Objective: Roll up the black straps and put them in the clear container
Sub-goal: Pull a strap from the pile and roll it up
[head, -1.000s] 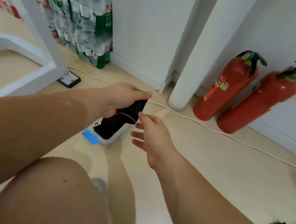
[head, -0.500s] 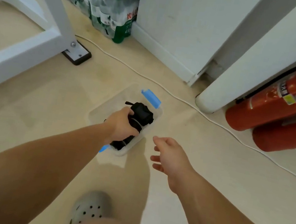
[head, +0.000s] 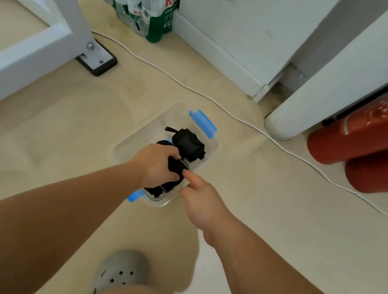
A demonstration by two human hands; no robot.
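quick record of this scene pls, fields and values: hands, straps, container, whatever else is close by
left hand: grips a rolled strap inside the container
right hand: at the container's near right rim, thumb by the held strap; grip unclear
container: clear, open, blue clasps at both ends
other strap: rolled, lying in the far end
nearby: two red extinguishers, white cable

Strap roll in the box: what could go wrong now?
The rolled strap gripped by the left hand might uncurl once let go, since nothing seems to tie it. The clear container already holds another roll, so this one may not push down fully and could pop back out.
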